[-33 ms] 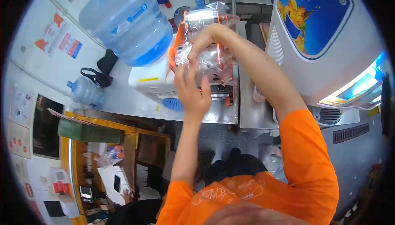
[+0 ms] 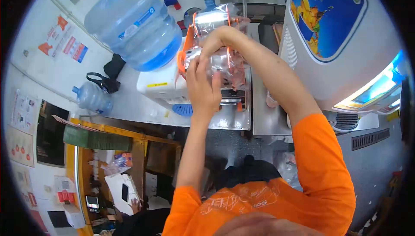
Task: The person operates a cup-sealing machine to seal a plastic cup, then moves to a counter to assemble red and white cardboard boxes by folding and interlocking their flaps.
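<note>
An orange-framed machine [image 2: 181, 65] carries two rolls wrapped in clear plastic film, an upper film roll [image 2: 212, 17] and a lower film roll [image 2: 220, 59]. My right hand [image 2: 215, 41] reaches over from the right with its wrist sharply bent. Its fingers curl down onto the film between the rolls, and their tips are partly hidden by my left hand. In front of the lower roll, my left hand [image 2: 202, 87] is raised with its fingers stretched up against the film and its thumb apart. Loose, shiny film hangs at the right side of the machine.
A large blue water bottle [image 2: 136, 24] stands on a white dispenser [image 2: 153, 80] left of the machine. On the right rises a drink dispenser [image 2: 328, 41]. A smaller bottle [image 2: 93, 98] is farther left. At lower left, another person's hand [image 2: 137, 205] touches a white box [image 2: 119, 188].
My left hand has moved up slightly, and its fingers are closer together against the film. The right hand has barely moved. The whole view has shifted a little.
</note>
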The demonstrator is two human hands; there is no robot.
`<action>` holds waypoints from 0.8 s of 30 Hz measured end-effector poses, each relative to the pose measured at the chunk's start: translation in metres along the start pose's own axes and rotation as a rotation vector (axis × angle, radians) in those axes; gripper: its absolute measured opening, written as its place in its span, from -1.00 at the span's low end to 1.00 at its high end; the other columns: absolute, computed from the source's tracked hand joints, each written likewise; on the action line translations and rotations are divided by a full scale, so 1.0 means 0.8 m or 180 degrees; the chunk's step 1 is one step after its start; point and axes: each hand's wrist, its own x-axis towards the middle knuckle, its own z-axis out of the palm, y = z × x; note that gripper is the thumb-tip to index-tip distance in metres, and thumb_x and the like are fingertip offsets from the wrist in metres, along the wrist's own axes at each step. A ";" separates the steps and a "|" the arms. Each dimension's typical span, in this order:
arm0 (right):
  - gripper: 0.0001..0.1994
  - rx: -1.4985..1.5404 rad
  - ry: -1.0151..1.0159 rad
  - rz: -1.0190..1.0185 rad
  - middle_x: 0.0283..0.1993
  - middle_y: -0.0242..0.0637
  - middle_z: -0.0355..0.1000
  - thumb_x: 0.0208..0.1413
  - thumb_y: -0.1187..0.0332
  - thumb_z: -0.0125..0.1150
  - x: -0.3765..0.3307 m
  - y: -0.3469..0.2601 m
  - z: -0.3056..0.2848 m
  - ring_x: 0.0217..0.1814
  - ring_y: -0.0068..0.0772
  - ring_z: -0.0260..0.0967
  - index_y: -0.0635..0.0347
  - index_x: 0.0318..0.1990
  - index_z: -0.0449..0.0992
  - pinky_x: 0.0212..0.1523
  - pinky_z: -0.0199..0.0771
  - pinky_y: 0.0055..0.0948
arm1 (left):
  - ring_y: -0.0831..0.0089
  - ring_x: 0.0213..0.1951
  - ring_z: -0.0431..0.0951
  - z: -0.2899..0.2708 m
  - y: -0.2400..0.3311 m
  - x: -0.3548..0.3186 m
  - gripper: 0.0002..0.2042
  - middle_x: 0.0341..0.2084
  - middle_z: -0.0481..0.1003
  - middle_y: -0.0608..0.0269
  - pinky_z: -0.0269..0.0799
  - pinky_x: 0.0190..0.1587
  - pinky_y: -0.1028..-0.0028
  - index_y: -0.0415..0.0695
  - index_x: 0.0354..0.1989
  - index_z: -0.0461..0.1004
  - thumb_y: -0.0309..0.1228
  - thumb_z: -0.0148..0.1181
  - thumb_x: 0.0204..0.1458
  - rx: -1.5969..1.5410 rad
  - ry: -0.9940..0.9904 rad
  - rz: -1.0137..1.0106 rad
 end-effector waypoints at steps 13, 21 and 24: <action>-0.56 0.1981 0.4541 -0.1166 -0.07 0.08 0.54 0.22 0.00 0.19 -0.085 0.050 -0.202 -0.03 0.06 0.52 0.27 -0.08 0.58 -0.05 0.52 -0.06 | -0.07 0.13 0.40 0.007 -0.010 0.044 -0.60 0.04 0.47 -0.08 0.19 0.27 -0.02 -0.22 0.08 0.50 -0.17 -0.04 0.27 0.0894 -0.0148 0.0463; -0.63 0.2847 0.4687 -0.1761 -0.43 -0.18 0.46 0.35 0.10 0.05 -0.081 0.055 -0.089 -0.45 -0.32 0.43 0.27 -0.29 0.48 -0.41 0.35 -0.35 | 0.03 0.04 0.47 0.015 -0.025 0.051 -0.66 -0.08 0.52 0.02 0.27 0.21 0.02 -0.19 -0.04 0.54 -0.19 0.00 0.24 0.1103 -0.0037 0.0447; -0.53 0.2737 0.5158 -0.2430 -0.64 -0.39 0.24 0.38 0.16 0.02 -0.155 -0.013 0.071 -0.62 -0.63 0.13 0.20 -0.60 0.34 -0.56 0.01 -0.51 | 0.04 0.00 0.48 0.016 -0.027 0.053 -0.67 -0.11 0.51 0.03 0.30 0.17 0.02 -0.17 -0.07 0.54 -0.19 0.01 0.22 0.1138 0.0060 0.0457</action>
